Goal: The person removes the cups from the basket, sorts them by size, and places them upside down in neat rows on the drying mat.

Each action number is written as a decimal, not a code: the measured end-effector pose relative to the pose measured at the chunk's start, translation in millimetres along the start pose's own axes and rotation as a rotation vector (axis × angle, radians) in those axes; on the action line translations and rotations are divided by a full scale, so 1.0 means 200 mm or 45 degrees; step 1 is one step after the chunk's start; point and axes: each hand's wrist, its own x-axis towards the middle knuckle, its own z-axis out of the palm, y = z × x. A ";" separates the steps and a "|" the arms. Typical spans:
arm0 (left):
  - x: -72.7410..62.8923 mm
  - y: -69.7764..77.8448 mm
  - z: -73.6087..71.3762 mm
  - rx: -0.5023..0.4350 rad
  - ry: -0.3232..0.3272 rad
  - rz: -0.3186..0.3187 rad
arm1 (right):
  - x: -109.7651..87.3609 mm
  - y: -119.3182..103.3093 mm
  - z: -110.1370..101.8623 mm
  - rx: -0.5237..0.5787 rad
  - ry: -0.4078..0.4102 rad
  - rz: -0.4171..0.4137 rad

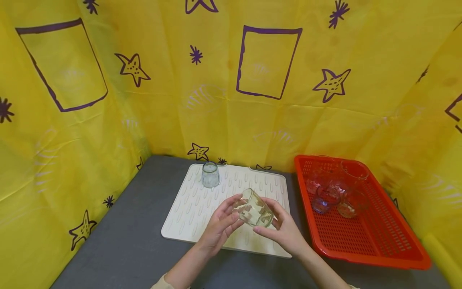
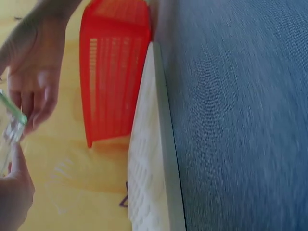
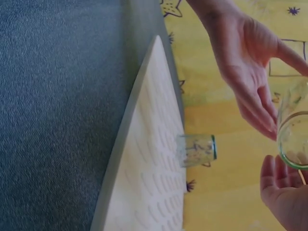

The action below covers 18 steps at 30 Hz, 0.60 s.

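Observation:
A clear, greenish-tinted drinking glass (image 1: 254, 210) with a leaf-like pattern is held tilted above the white ridged drying mat (image 1: 187, 208). My left hand (image 1: 221, 224) grips its left side, thumb in front and fingers behind. On the other side my right hand (image 1: 285, 230) holds it between thumb and fingers. The green rim of the glass (image 3: 291, 126) shows at the edge of the right wrist view, between both hands. Another pale glass (image 1: 210, 177) stands on the mat's far left part.
To the right sits a red plastic basket (image 1: 420, 260) with slotted sides, holding several glasses, one of them bluish purple (image 1: 325, 202). Beneath everything is a dark grey tabletop (image 1: 119, 245). Yellow cloth (image 1: 169, 116) with purple drawings hangs behind and at both sides.

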 end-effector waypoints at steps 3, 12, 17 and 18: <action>0.00 0.01 -0.04 0.141 -0.081 0.033 | -0.01 -0.01 -0.03 -0.071 -0.030 -0.039; 0.01 0.11 -0.11 0.682 -0.263 0.115 | -0.02 -0.02 -0.09 -0.328 -0.179 -0.066; 0.00 0.15 -0.11 0.817 -0.300 0.130 | -0.02 -0.03 -0.10 -0.368 -0.217 -0.100; 0.00 0.15 -0.11 0.828 -0.301 0.134 | -0.02 -0.03 -0.10 -0.368 -0.221 -0.104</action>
